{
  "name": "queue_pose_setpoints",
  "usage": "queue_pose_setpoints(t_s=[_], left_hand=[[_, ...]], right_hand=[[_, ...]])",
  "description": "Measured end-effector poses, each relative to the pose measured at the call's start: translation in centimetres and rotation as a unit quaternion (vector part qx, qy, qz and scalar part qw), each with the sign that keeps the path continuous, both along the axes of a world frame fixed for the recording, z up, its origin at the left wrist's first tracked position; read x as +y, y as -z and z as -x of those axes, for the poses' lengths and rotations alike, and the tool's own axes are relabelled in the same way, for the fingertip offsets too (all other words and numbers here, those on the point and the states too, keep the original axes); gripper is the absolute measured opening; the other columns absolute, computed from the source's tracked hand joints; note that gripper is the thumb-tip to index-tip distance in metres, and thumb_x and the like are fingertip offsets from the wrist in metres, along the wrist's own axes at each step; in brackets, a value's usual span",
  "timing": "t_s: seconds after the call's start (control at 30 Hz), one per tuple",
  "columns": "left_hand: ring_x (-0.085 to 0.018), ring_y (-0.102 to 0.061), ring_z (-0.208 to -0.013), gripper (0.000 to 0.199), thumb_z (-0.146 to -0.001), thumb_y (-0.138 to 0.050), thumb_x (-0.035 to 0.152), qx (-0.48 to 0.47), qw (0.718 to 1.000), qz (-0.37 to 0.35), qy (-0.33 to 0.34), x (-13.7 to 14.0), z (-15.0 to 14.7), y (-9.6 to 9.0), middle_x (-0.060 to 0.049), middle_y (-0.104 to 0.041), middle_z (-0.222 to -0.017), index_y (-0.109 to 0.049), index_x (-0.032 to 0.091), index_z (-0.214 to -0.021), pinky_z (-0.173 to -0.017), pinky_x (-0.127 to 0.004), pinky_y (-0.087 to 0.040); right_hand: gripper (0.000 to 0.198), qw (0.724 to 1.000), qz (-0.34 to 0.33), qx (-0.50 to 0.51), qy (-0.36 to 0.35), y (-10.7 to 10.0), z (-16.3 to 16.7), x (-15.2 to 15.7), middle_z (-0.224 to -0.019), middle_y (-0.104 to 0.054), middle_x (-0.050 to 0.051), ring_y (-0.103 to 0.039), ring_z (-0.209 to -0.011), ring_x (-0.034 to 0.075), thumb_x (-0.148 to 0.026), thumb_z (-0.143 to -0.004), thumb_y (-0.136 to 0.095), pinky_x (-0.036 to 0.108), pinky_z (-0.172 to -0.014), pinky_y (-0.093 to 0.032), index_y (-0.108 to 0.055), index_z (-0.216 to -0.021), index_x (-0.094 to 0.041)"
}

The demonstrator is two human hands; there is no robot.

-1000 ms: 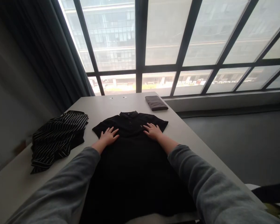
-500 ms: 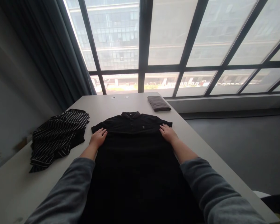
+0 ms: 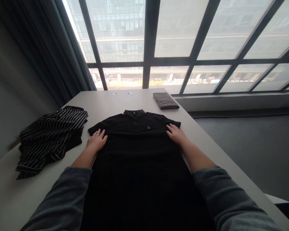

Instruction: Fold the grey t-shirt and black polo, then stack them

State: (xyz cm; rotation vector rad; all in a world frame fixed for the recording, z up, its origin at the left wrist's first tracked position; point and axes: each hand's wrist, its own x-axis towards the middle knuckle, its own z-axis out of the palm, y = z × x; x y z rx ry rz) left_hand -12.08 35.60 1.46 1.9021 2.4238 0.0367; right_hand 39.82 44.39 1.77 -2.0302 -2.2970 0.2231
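A black short-sleeved polo shirt (image 3: 137,154) lies spread out face up, its collar toward the window and its lower part running out of view toward me. A small pale logo sits on its chest. My left hand (image 3: 96,140) rests on the shirt's left edge just below the sleeve, palm down with fingers spread. On the opposite edge my right hand (image 3: 176,133) lies in the same way, fingers apart near the other sleeve. Neither hand grips the fabric.
A crumpled black garment with white stripes (image 3: 53,134) lies at the left on the white table (image 3: 98,101). At the far right corner is a folded grey cloth (image 3: 165,101). Two white round fittings are set in the far tabletop. Windows and a dark curtain (image 3: 45,41) stand behind.
The view has tilted down and come slightly closer. Both hands stay at the shirt's edges by the sleeves, with hardly any movement over the fabric.
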Motion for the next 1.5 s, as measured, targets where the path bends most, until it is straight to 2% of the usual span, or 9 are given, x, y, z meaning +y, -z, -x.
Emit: queue_pose_setpoints(t_s=[0.4, 0.6, 0.8, 0.87, 0.97, 1.13, 1.27, 1.4, 1.5], left_hand=[[-0.036, -0.041, -0.158, 0.07, -0.106, -0.035, 0.053, 0.014, 1.0, -0.011, -0.013, -0.1, -0.5, 0.3, -0.015, -0.039, -0.173, -0.044, 0.019, -0.167, -0.127, -0.051, -0.036], [-0.034, -0.04, -0.158, 0.07, -0.107, -0.033, 0.053, 0.016, 1.0, -0.001, -0.012, -0.6, -1.1, -1.0, -0.015, -0.039, -0.173, -0.045, 0.017, -0.166, -0.127, -0.048, -0.036], [-0.038, -0.054, -0.145, 0.069, -0.107, -0.029, 0.057, 0.006, 1.0, -0.005, -0.019, 0.5, -1.3, -2.8, -0.019, -0.053, -0.163, -0.062, 0.016, -0.151, -0.119, -0.052, -0.045], [-0.039, -0.055, -0.144, 0.069, -0.107, -0.03, 0.058, 0.02, 1.0, -0.022, -0.002, 1.5, -2.1, -3.8, -0.022, -0.054, -0.16, -0.065, 0.012, -0.146, -0.118, -0.053, -0.045], [-0.035, -0.052, -0.147, 0.065, -0.107, -0.033, 0.054, 0.055, 0.992, -0.073, 0.09, 3.7, -4.8, -5.7, -0.021, -0.056, -0.159, -0.067, 0.01, -0.14, -0.122, -0.048, -0.041], [-0.032, -0.05, -0.149, 0.061, -0.108, -0.035, 0.051, 0.041, 0.982, -0.045, 0.18, 9.8, -10.1, -7.0, -0.019, -0.058, -0.158, -0.066, 0.011, -0.142, -0.126, -0.043, -0.036], [-0.028, -0.043, -0.155, 0.061, -0.109, -0.034, 0.05, 0.019, 0.984, 0.0, 0.175, 14.5, -11.5, -5.7, -0.017, -0.05, -0.166, -0.058, 0.015, -0.153, -0.127, -0.041, -0.033], [-0.032, -0.031, -0.162, 0.067, -0.109, -0.027, 0.057, -0.007, 0.989, 0.041, 0.14, 16.6, -10.7, -3.4, -0.011, -0.033, -0.177, -0.042, 0.025, -0.166, -0.128, -0.052, -0.031], [-0.037, -0.018, -0.166, 0.074, -0.107, -0.024, 0.065, -0.018, 0.993, 0.043, 0.108, 17.1, -10.0, -2.0, -0.008, -0.016, -0.182, -0.027, 0.032, -0.173, -0.131, -0.061, -0.021]], right_hand=[[0.068, 0.999, 0.043, -0.004, 0.028, -0.7, 0.9, -0.7, -0.181, -0.019, 0.008, -0.02, -0.166, 0.031, -0.049, -0.109, -0.029, 0.062, -0.132, -0.019, -0.032, -0.172, -0.025], [0.068, 0.998, 0.05, -0.014, 0.028, -1.2, 1.2, -0.9, -0.181, -0.019, 0.008, -0.02, -0.166, 0.029, -0.048, -0.109, -0.028, 0.061, -0.133, -0.02, -0.031, -0.172, -0.024], [0.065, 0.999, 0.032, -0.029, 0.023, -2.3, 1.5, -1.7, -0.178, -0.027, 0.009, -0.027, -0.164, 0.032, -0.044, -0.108, -0.033, 0.067, -0.13, -0.023, -0.04, -0.168, -0.022], [0.061, 0.999, -0.006, -0.038, 0.016, -2.8, 2.2, -1.8, -0.176, -0.033, 0.01, -0.028, -0.163, 0.034, -0.041, -0.108, -0.035, 0.069, -0.129, -0.023, -0.048, -0.164, -0.021], [0.057, 0.995, -0.068, -0.043, -0.052, -4.1, 4.6, -1.2, -0.17, -0.043, 0.013, -0.03, -0.162, 0.034, -0.036, -0.107, -0.039, 0.065, -0.13, -0.024, -0.055, -0.158, -0.018], [0.055, 0.982, -0.064, -0.033, -0.175, -6.5, 11.8, 3.2, -0.165, -0.049, 0.018, -0.036, -0.159, 0.034, -0.036, -0.106, -0.047, 0.052, -0.131, -0.027, -0.056, -0.155, -0.011], [0.056, 0.984, -0.022, -0.019, -0.175, -6.1, 15.9, 7.4, -0.164, -0.051, 0.018, -0.045, -0.154, 0.028, -0.037, -0.107, -0.048, 0.039, -0.128, -0.034, -0.055, -0.157, -0.012], [0.063, 0.991, 0.011, -0.01, -0.134, -3.5, 16.8, 9.6, -0.178, -0.028, 0.008, -0.024, -0.164, 0.033, -0.05, -0.111, -0.038, 0.061, -0.131, -0.022, -0.036, -0.17, -0.028], [0.066, 0.995, 0.04, 0.004, -0.092, -2.2, 16.7, 10.6, -0.182, -0.013, 0.001, -0.011, -0.167, 0.037, -0.06, -0.11, -0.031, 0.073, -0.129, -0.008, -0.025, -0.173, -0.041]])
